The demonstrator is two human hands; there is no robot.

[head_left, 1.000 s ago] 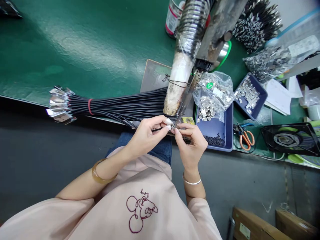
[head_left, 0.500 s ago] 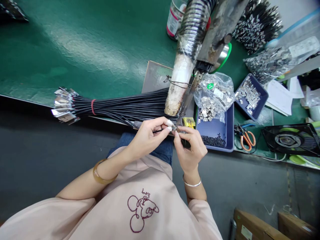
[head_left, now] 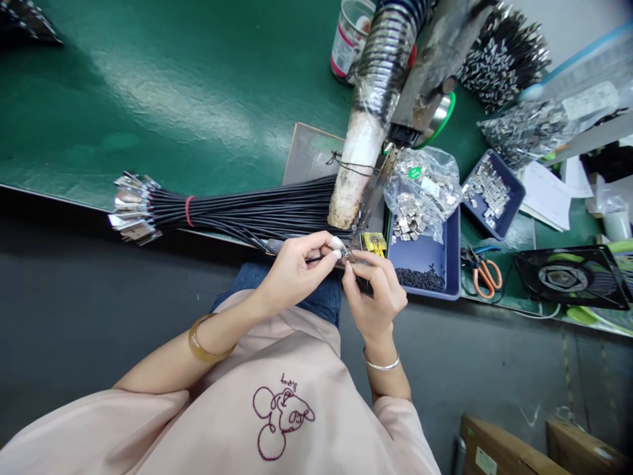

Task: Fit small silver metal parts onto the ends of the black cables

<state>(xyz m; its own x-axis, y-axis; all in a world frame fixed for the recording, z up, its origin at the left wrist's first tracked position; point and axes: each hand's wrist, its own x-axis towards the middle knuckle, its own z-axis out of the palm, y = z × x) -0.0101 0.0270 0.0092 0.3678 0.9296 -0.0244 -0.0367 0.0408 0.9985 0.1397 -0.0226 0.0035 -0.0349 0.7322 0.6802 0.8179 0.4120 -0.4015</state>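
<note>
Metal clip (head_left: 347,254) sits dead centre of the frame, pinched tight in the right hand (head_left: 378,293) grip. The left hand (head_left: 291,272) grip is closed on a black wire (head_left: 311,258) that meets the clip. Just above, the wire bundle (head_left: 247,212) lies across the green surface (head_left: 148,99), with a blue tray (head_left: 425,254) to the right.

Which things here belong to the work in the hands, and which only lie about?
In hand: left hand pinching one black cable; right hand on small metal part; cable bundle; likely bag of metal parts.
Lying about: orange scissors; fan; can.
</note>
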